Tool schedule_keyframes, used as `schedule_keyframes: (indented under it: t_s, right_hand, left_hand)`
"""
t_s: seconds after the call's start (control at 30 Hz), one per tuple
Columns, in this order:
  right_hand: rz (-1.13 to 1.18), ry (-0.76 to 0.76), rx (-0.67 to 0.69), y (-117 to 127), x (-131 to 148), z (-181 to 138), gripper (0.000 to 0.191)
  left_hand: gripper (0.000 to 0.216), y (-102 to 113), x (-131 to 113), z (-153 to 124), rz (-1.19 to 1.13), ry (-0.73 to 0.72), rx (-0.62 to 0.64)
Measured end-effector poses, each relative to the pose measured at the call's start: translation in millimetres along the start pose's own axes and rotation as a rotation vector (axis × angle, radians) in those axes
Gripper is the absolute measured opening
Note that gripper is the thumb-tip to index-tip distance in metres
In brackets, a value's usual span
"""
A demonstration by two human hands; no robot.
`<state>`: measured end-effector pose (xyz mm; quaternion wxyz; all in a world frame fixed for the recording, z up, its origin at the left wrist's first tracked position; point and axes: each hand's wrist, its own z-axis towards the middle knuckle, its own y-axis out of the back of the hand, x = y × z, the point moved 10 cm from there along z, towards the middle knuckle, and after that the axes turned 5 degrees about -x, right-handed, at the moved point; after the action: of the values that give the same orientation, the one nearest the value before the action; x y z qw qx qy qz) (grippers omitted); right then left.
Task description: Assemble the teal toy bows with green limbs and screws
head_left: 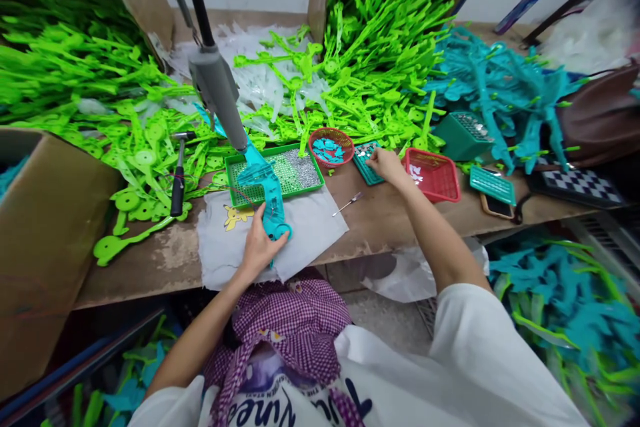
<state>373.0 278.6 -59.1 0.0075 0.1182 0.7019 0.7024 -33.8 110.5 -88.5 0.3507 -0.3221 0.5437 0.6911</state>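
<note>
My left hand grips the lower, rounded end of a teal plastic part. Thin wires lie along the part, which rests over a grey cloth and the edge of a green tray holding many small silvery pieces. Right above its far end hangs a grey electric screwdriver, tip down. My right hand is at a small teal basket with little shiny pieces in it. Its fingers are pinched together; what they hold, if anything, is too small to make out.
Around lie a hammer, a small screwdriver, a round red basket of teal bits, and a red basket. Lime-green parts pile up behind, teal ones at right. A cardboard box stands left.
</note>
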Motion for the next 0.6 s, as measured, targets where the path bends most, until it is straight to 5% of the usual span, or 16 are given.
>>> schedule_keyframes:
  t_s: [0.27, 0.6]
  right_hand:
    - [-0.114, 0.043, 0.048, 2.7, 12.9, -2.5, 0.023]
    - [0.005, -0.026, -0.108, 4.0, 7.5, -19.6, 0.028]
  left_hand:
    - [0.086, -2.3, 0.4, -2.5, -0.016, 0.004, 0.004]
    - [0.09, -2.9, -1.5, -2.7, -0.021, 0.009, 0.026]
